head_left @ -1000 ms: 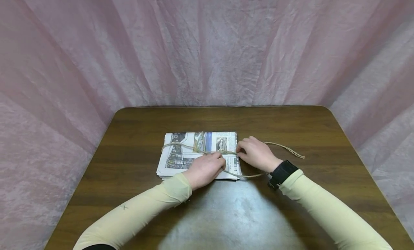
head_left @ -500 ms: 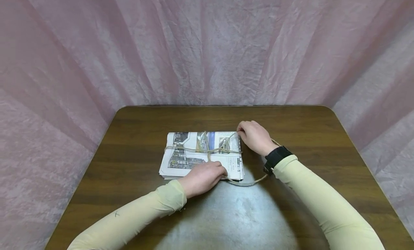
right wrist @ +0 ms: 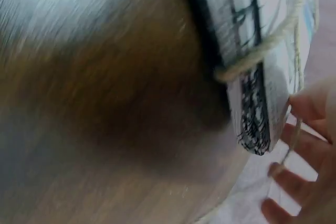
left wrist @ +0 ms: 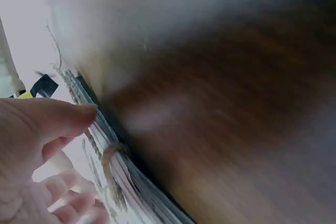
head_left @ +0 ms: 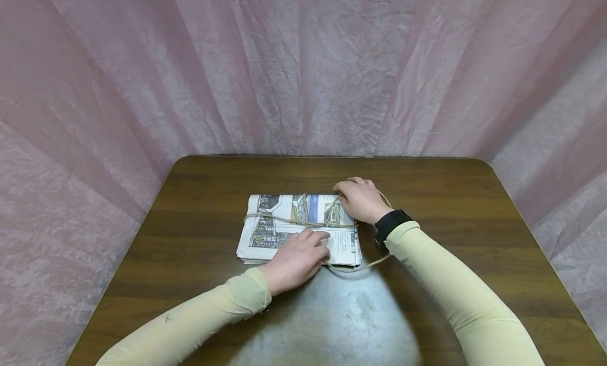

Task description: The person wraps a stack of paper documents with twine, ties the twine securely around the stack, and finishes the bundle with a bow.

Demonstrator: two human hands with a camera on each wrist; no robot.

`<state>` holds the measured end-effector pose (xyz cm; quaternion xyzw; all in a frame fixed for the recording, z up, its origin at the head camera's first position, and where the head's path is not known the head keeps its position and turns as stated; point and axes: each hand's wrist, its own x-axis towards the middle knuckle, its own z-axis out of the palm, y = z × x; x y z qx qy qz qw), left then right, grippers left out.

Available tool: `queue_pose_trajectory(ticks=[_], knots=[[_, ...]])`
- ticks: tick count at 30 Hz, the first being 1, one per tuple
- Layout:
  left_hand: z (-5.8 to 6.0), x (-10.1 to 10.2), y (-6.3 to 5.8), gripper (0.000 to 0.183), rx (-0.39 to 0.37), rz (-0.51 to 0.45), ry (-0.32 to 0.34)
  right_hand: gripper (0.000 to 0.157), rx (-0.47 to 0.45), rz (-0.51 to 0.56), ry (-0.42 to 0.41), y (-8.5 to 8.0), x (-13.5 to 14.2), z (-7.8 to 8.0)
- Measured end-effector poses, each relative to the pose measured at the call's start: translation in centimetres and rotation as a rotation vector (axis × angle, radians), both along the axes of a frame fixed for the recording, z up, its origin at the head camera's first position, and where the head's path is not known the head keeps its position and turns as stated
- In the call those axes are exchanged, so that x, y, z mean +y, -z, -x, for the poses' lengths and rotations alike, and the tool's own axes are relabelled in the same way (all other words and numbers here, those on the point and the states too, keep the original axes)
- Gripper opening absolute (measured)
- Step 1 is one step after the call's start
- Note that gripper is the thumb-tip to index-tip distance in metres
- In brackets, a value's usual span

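A flat stack of folded newspapers (head_left: 258, 242) lies mid-table with twine (head_left: 280, 218) crossing its top both ways. My left hand (head_left: 296, 258) rests at the front edge, fingers spread loosely over the paper. In the left wrist view its thumb (left wrist: 79, 116) touches the edge, beside a turn of twine (left wrist: 110, 156). My right hand (head_left: 361, 200) is over the stack's far right corner, pinching a strand of twine (right wrist: 296, 132) that passes among its fingers. A loose length of twine (head_left: 351, 270) curves from near the left thumb toward the right wrist.
The brown wooden table (head_left: 189, 208) has rounded far corners. Pink velvety curtains (head_left: 303, 76) hang behind and on both sides. A black band (head_left: 392, 223) sits on my right wrist, over the end of the pale sleeve (head_left: 455, 282).
My right hand has moved from the right edge to the far right corner, drawing twine with it. My left hand has slid toward the front edge and its fingers have spread.
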<state>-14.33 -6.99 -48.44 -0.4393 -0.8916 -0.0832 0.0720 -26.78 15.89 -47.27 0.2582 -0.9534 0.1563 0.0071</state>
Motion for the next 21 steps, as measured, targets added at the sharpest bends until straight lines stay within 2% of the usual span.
queue_pose_trajectory(ticks=[3,6,8,10,12,15,21], knots=[[-0.5,-0.7,-0.1,0.048,-0.021,0.091,-0.096,0.040,-0.001,-0.060,-0.058,0.2,0.1,0.0],[-1.4,-1.4,-0.7,0.076,-0.101,0.191,-0.251,0.044,-0.076,-0.043,-0.116,0.4,0.3,0.0],[-1.9,-1.9,-1.1,0.078,-0.156,0.241,-0.355,0.045,-0.122,-0.020,-0.138,0.4,0.5,0.0],[-2.1,-2.2,-1.5,0.076,-0.199,0.288,-0.424,0.045,-0.145,-0.012,-0.142,0.4,0.8,-0.1],[-2.2,-2.5,-1.8,0.072,-0.217,0.334,-0.454,0.045,-0.142,-0.017,-0.151,0.3,1.1,-0.3],[-1.9,-2.8,-2.1,0.066,-0.229,0.375,-0.453,0.044,-0.108,-0.043,-0.181,0.3,1.6,-0.6],[-0.8,-3.5,-2.4,0.055,-0.251,0.352,-0.454,0.045,-0.014,-0.095,-0.236,0.4,2.9,-1.9]])
